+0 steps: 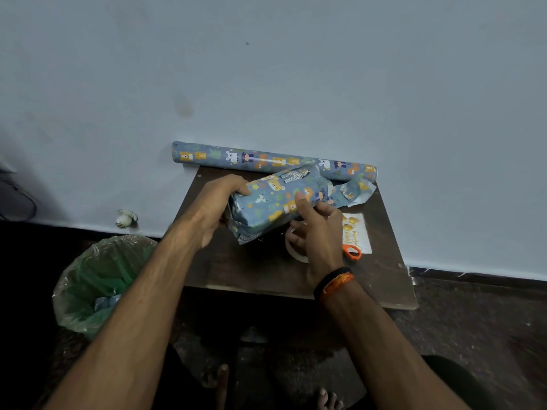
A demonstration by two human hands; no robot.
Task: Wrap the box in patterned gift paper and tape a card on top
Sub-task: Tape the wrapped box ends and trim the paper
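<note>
The dark counter (266,270) is small and crowded, and that is the first risk: everything sits close to an edge, and a wide swing of the parcel could sweep things to the floor, or into the lined bin (100,279) standing just beside its left edge.

The roll of gift paper (266,159) lies along the far edge against the wall, overhanging the counter at its left end. A nudge from the parcel's far end might roll or tip it off.

The box (275,202), already covered in the same patterned paper, is held tilted above the counter's middle. Its right end is unfinished, with a loose flap of paper (355,192) splaying out toward the roll. If that flap is folded while the box hangs in the air, the creases will likely go crooked or the paper may tear.

The left hand (219,208) grips the box's left end, fingers curled round it. The right hand (319,229) pinches the near long edge, thumb on top and fingers tucked beneath. Should either grip slacken, the wrap could shift.

Right of the box lies the card (356,232), with the orange scissors (352,251) resting on its near edge. The tape roll (296,250) sits largely hidden under the right hand; setting the box down blind could crush the card or trap the tape
</note>
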